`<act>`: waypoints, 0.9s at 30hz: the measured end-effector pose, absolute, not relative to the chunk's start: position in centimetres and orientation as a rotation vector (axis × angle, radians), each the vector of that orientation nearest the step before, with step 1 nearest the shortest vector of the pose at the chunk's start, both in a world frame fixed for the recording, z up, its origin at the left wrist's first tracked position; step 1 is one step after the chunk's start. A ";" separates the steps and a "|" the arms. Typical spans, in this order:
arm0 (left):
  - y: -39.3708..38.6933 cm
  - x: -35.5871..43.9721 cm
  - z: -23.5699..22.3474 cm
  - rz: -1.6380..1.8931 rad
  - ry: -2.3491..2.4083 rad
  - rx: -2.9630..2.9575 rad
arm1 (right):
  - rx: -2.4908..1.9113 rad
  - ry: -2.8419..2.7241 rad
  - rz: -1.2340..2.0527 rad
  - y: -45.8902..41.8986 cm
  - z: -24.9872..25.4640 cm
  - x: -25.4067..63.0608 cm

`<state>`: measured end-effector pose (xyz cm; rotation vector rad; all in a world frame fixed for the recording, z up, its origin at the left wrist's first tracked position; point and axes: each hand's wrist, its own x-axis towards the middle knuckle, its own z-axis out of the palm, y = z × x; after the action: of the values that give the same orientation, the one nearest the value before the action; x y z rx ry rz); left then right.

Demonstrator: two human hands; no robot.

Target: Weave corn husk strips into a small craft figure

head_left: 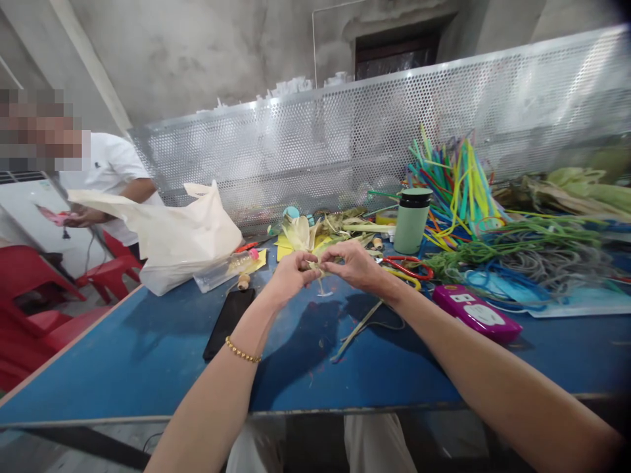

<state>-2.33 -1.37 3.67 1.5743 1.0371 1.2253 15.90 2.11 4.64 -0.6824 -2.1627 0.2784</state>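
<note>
Above the blue table [162, 368], both my hands pinch the base of a pale corn husk flower [300, 231], whose petal-like husks spread upward. My left hand [290, 272] has its fingers closed on it from the left. From the right, the thumb and fingers of my right hand [357, 264] press together at the same spot. A thin pale strand hangs just below the fingertips. Under my hands, narrow green strips [357, 335] lie on the table. A black phone [229, 325] rests beside my left forearm.
A white plastic bag [182, 230] stands at left. Red-handled scissors [409, 268], a green tumbler [411, 223] and a purple power strip [476, 312] are at right. Colourful pipe cleaners [458, 184] and green cords [532, 240] lie behind. A perforated metal screen [296, 144] borders the back. Another person stands far left.
</note>
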 end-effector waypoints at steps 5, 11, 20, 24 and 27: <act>-1.4 -2.3 3.9 1.238 1.031 1.560 | -0.704 -2.168 0.321 2.5 4.3 15.9; -1.5 -1.8 3.8 1.257 1.059 1.519 | -0.761 -2.139 0.413 2.5 4.0 15.7; -0.9 -2.1 3.3 1.279 1.033 1.394 | -0.840 -2.043 0.484 2.8 4.7 16.3; -0.7 -2.6 3.6 1.271 0.959 1.269 | -0.833 -1.812 0.863 2.8 5.7 17.9; -0.9 -2.8 3.7 1.266 0.869 1.194 | -0.708 -1.537 1.258 2.7 5.5 18.4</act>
<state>-2.76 -0.89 3.74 1.1935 0.8692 1.2663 18.44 2.72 5.54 -0.7080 -1.5372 1.2580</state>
